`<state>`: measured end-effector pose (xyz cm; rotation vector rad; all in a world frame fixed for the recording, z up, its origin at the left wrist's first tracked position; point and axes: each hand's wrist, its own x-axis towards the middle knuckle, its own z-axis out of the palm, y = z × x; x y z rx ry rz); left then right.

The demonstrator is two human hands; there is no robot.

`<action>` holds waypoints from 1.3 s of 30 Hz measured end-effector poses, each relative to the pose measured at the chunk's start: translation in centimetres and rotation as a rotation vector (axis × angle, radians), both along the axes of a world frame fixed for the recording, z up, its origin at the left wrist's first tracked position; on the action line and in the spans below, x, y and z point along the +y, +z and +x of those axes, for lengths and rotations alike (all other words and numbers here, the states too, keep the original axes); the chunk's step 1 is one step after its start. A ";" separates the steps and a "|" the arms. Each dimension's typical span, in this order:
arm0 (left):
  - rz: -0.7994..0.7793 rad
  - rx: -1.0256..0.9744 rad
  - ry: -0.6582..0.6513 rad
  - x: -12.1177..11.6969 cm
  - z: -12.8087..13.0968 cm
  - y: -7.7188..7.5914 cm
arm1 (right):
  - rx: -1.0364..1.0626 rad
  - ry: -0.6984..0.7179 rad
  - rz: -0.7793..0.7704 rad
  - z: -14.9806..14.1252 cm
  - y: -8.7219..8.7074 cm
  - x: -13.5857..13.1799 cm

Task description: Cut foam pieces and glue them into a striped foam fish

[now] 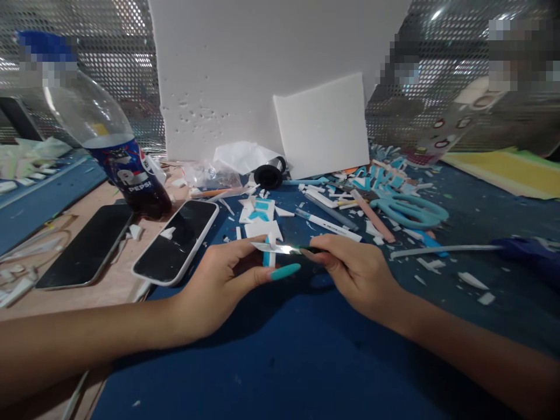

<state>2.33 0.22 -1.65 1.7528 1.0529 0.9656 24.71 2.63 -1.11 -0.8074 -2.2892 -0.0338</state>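
Note:
My left hand [223, 274] pinches a small white foam piece [269, 256] with a blue face, holding it upright over the blue work surface. Fingers of my right hand [356, 271] are wrapped round the dark handle of a knife [284, 249]. Its shiny blade points left and lies across the foam piece near its upper part; how deep it sits there I cannot tell. Just behind the hands are white foam cut-outs [258, 210] with blue shapes on them.
Two phones [175, 245] and a tilted Pepsi bottle [126, 157] are on the left. Light blue scissors [411, 210], a white pen [328, 224] and foam scraps [472, 280] lie at right. Behind stands a white foam board [219, 76]; a black spool [269, 173] is before it.

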 end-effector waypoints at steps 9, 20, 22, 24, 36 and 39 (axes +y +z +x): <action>0.199 0.050 -0.097 0.1 0.2 0.2 | -0.027 -0.003 0.069 -0.1 -0.1 -0.1; 0.240 0.095 -0.146 0.1 0.4 0.6 | -0.026 -0.002 0.082 -0.3 -0.1 -0.3; 0.285 0.100 -0.115 0.1 0.3 0.3 | -0.010 -0.002 0.080 -0.4 -0.1 -0.3; 0.321 0.113 -0.057 0.0 0.1 0.0 | 0.006 0.002 0.076 -0.4 -0.1 -0.3; 0.336 0.112 -0.057 -0.1 0.1 0.2 | 0.008 -0.009 0.021 0.0 -0.1 -0.2; 0.351 0.149 -0.158 -0.2 0.3 0.3 | 0.023 0.004 0.020 -0.4 -0.1 -0.4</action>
